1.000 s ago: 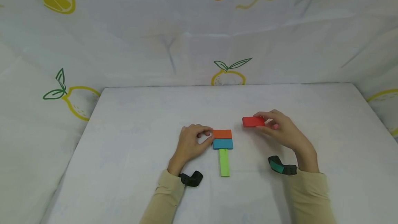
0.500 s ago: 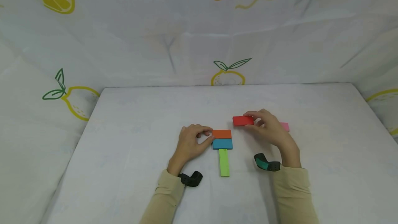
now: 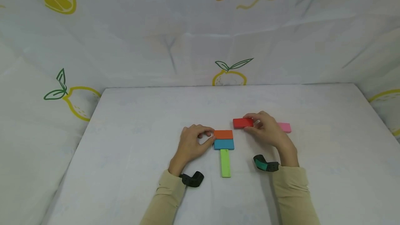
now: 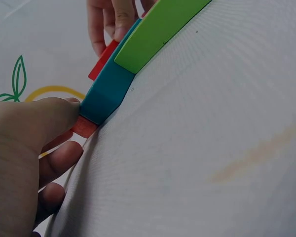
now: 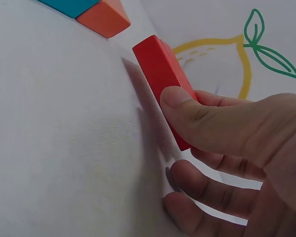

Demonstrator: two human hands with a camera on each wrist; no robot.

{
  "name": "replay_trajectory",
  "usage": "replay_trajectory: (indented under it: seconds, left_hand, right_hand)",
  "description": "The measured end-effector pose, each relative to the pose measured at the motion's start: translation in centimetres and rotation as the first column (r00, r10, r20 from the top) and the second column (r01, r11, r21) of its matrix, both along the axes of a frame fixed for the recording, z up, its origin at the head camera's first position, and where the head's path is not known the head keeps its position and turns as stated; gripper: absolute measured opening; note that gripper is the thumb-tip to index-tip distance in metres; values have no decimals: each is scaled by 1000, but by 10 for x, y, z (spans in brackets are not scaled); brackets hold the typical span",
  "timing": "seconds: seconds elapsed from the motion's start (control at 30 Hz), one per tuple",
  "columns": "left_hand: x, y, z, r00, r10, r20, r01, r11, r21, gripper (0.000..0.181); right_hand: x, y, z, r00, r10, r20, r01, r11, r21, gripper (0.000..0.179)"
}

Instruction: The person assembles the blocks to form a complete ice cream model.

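Note:
My left hand [image 3: 192,143] holds the left end of the orange block [image 3: 223,134] between thumb and forefinger, with the thumb tip close to the blue block [image 3: 224,144]. The blue block lies against the orange one's near side. A light green block [image 3: 225,163] points toward me from the blue block's near edge. In my right hand [image 3: 268,129], thumb and fingers pinch the right part of a red block [image 5: 160,69]. A shadow runs beside the red block in the right wrist view, and it appears slightly raised, apart from the orange block, beyond and to its right.
A pink block [image 3: 285,127] lies to the right of my right hand, partly hidden by it. The white cloth-covered table [image 3: 125,155] ends at a back edge, where a lemon-printed curtain [image 3: 140,55] hangs. Dark wrist devices [image 3: 192,179] sit on both wrists.
My right hand has moved left with the red block, then slightly toward me, closer to the orange block. The pink block has come into fuller view. My left hand has stayed still.

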State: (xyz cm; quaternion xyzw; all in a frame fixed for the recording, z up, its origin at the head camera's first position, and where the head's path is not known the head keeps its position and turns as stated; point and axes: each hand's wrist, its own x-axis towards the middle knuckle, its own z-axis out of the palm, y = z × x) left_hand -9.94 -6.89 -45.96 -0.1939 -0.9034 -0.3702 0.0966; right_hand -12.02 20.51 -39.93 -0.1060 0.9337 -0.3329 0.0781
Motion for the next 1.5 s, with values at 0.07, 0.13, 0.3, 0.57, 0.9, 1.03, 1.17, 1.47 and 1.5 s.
replay_trajectory:
  seconds: [0.07, 0.13, 0.3, 0.57, 0.9, 1.03, 1.17, 1.47, 1.5]
  left_hand:
    - [0, 0, 0, 1000, 0, 1, 0, 1000, -1, 20]
    - [0, 0, 0, 1000, 1, 0, -1, 1000, 0, 20]
    - [0, 0, 0, 1000, -2, 0, 2, 1000, 4, 20]
    - [1, 0, 3, 1000, -2, 8, 2, 1000, 7, 19]
    - [0, 1, 3, 1000, -2, 1, 2, 1000, 11, 19]
    - [1, 1, 2, 1000, -3, 5, 3, 1000, 14, 19]
    - [1, 1, 3, 1000, -5, 15, 4, 1000, 13, 20]
    - [1, 1, 4, 1000, -1, -6, 1, 1000, 12, 19]
    - [1, 1, 3, 1000, -1, -4, 1, 1000, 12, 19]
  right_hand:
    - [0, 0, 0, 1000, -3, 4, 3, 1000, 4, 37]
    - [0, 0, -1, 1000, 0, 6, 0, 1000, 4, 37]
    - [-1, 0, -4, 1000, 22, 3, -22, 1000, 3, 35]
    - [-3, -3, -6, 1000, 22, 18, -22, 1000, 22, 35]
    - [-4, -8, -6, 999, 16, 39, -18, 999, 33, 39]
    - [-3, -9, -6, 999, 16, 43, -18, 999, 33, 39]
    - [-3, -11, -5, 999, 14, 51, -16, 999, 37, 40]
    - [-3, -13, -4, 997, 10, 71, -12, 999, 34, 40]
    - [-3, -14, -4, 997, 11, 70, -13, 999, 32, 40]
